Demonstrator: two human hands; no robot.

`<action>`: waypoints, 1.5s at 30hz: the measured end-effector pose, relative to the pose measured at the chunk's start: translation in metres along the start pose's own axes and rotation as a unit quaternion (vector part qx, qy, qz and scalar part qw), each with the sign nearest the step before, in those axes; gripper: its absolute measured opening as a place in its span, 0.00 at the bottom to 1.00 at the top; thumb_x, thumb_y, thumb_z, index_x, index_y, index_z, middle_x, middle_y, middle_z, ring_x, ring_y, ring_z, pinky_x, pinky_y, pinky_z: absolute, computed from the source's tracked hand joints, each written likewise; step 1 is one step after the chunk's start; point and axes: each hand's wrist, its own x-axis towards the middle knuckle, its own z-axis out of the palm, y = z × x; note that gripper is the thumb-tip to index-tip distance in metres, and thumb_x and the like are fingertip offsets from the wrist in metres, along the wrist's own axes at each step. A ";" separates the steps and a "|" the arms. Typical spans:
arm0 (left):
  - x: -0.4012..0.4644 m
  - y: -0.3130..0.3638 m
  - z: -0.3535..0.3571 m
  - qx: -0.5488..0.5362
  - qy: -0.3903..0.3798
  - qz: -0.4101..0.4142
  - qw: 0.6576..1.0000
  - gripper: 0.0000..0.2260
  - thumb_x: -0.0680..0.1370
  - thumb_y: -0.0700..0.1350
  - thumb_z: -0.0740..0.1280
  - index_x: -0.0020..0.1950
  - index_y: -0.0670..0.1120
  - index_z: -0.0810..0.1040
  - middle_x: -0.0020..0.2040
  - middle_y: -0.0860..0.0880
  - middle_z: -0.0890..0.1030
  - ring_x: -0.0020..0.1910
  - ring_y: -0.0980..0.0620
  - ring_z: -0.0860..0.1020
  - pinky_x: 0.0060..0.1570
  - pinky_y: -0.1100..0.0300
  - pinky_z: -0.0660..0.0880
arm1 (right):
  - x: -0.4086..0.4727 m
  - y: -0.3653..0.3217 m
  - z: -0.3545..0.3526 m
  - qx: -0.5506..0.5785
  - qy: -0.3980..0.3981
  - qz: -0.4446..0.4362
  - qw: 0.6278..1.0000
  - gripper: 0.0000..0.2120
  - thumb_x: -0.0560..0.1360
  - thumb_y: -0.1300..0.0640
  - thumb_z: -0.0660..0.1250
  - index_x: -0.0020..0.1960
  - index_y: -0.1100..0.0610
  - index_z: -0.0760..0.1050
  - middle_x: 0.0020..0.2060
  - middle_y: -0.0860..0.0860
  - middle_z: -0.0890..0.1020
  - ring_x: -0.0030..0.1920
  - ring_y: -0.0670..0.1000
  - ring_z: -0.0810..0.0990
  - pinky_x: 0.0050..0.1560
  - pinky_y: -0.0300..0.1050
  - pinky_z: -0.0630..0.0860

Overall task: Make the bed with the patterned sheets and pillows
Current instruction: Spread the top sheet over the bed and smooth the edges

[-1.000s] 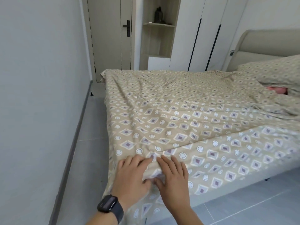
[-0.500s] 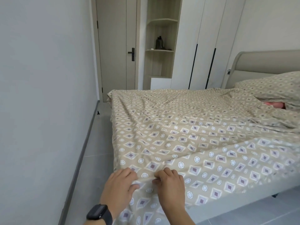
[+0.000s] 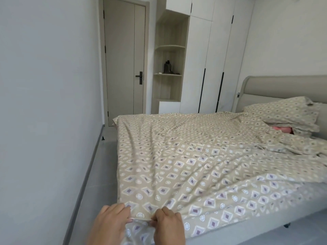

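Observation:
A beige patterned sheet (image 3: 203, 156) with diamonds and circles covers the bed, wrinkled and pulled taut toward me. At the bed's near corner my left hand (image 3: 110, 225) and my right hand (image 3: 169, 225) each pinch the sheet's edge, a short span of cloth stretched between them. A matching patterned pillow (image 3: 283, 114) lies at the head, against the grey padded headboard (image 3: 283, 89). Something pink (image 3: 281, 129) shows under the pillow.
A white wall (image 3: 44, 103) runs close along the left, leaving a narrow strip of grey floor (image 3: 104, 165) beside the bed. A closed door (image 3: 123, 68), open corner shelves (image 3: 168, 75) with a dark bottle, and white wardrobes (image 3: 212, 68) stand at the far end.
My hands went from lying flat on the sheet's corner to pinching its edge, and pulled it toward me. The view has tilted up, so more of the room shows.

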 end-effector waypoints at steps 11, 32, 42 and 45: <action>-0.035 0.007 -0.052 -0.049 -0.149 -0.042 0.987 0.26 0.69 0.49 0.77 0.35 0.58 0.57 0.32 0.61 0.66 0.32 0.62 0.66 0.32 0.67 0.60 | -0.038 -0.027 -0.021 0.098 -0.077 -0.006 0.992 0.06 0.77 0.48 0.61 0.49 0.49 0.75 0.46 0.44 0.73 0.51 0.54 0.77 0.48 0.46 0.71; -0.025 0.041 0.008 -0.352 -0.155 -0.425 0.819 0.13 0.81 0.58 0.64 0.61 0.53 0.72 0.54 0.56 0.78 0.53 0.55 0.78 0.53 0.57 0.73 | -0.012 0.010 0.011 0.509 -0.119 0.444 0.728 0.19 0.79 0.40 0.67 0.52 0.56 0.79 0.46 0.50 0.81 0.45 0.53 0.78 0.44 0.46 0.74; -0.002 0.050 0.035 -0.370 -0.077 -0.483 0.790 0.16 0.83 0.47 0.64 0.37 0.44 0.68 0.33 0.47 0.71 0.35 0.47 0.71 0.38 0.53 0.67 | 0.010 0.003 0.033 0.556 -0.058 0.415 0.718 0.15 0.82 0.54 0.64 0.38 0.58 0.77 0.31 0.51 0.77 0.24 0.48 0.63 0.26 0.39 0.62; 0.001 0.048 0.023 -0.391 -0.073 -0.463 0.792 0.13 0.83 0.43 0.62 0.39 0.42 0.68 0.34 0.46 0.70 0.35 0.49 0.69 0.38 0.54 0.65 | 0.013 0.000 0.024 0.583 -0.067 0.415 0.695 0.10 0.79 0.57 0.65 0.40 0.59 0.78 0.27 0.48 0.76 0.23 0.46 0.65 0.28 0.40 0.62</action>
